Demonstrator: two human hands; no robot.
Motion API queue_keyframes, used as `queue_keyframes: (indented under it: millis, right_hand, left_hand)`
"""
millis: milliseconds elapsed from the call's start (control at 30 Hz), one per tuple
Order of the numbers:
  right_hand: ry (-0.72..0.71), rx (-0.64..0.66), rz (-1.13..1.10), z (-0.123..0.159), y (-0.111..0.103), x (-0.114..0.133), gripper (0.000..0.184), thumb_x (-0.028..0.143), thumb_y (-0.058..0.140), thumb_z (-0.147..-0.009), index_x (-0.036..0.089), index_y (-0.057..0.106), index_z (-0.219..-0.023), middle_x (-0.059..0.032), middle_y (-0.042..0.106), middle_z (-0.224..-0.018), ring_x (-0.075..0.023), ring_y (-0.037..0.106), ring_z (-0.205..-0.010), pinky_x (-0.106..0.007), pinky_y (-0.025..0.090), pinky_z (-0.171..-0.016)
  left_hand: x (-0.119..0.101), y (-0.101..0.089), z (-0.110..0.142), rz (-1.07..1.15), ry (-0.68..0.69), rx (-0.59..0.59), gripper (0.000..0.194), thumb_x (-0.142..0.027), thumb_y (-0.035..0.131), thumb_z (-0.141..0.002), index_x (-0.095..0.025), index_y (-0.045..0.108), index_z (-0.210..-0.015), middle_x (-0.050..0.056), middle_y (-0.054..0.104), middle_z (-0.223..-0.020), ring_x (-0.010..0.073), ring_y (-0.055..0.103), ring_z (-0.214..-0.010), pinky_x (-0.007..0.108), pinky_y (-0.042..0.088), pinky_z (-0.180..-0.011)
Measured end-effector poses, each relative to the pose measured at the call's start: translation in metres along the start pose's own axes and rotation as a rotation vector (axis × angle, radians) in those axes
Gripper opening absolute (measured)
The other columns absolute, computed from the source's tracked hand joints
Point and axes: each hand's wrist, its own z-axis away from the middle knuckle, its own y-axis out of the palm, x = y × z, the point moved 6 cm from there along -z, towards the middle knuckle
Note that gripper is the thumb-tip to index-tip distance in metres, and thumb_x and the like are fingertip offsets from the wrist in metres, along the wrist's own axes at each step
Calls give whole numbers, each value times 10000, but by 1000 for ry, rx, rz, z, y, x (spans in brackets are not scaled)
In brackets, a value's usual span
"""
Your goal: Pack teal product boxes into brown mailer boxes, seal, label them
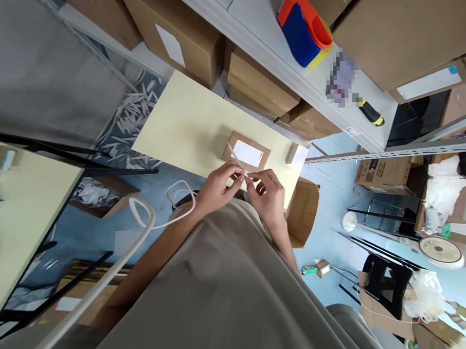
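Note:
A thin pale strip (233, 153) rises from between my fingertips, over a small cardboard box with a white label (240, 143). My left hand (222, 186) pinches it between thumb and forefinger. Close against those fingertips, my right hand (269, 192) also pinches, with a bit of white showing where the two hands meet. The box lies flat on the cream tabletop (180, 123), just beyond my hands. What the strip is made of cannot be made out.
A small white-topped box (297, 154) stands at the table's right end. An open carton (306, 212) sits below it. Above, a shelf (266, 54) holds a tape dispenser (304, 30) and a black-yellow cutter (370, 112). A white cable (106, 280) loops past my left arm.

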Motion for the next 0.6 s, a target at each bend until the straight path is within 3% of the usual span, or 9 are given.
queue_keyframes:
  millis: [167, 400, 600]
  right_hand:
    - [61, 56, -247, -2, 4, -5, 219, 443, 706, -1038, 248, 802, -1056, -49, 775, -1125, -120, 693, -682, -285, 586, -626]
    - [249, 147, -500, -2, 14, -16, 347, 571, 786, -972, 250, 795, -1102, 16, 765, -775, -152, 708, -561, -281, 537, -530]
    - [272, 156, -570, -5, 18, -16, 388, 615, 811, -942, 257, 813, -1095, 11, 778, -804, -149, 708, -562, -292, 573, -546]
  left_hand:
    - [-3, -3, -2, 11, 11, 3, 113, -251, 551, -1058, -225, 606, -964, 26, 663, -923, 161, 648, -831, 279, 518, -765]
    - [-9, -10, -8, 69, 35, 1, 139, -279, 569, -1067, -223, 628, -954, 37, 676, -912, 174, 662, -851, 310, 535, -804]
    - [-3, -13, -8, 168, -5, -16, 156, -335, 631, -1063, -215, 676, -975, 46, 697, -940, 169, 664, -851, 303, 540, -784]
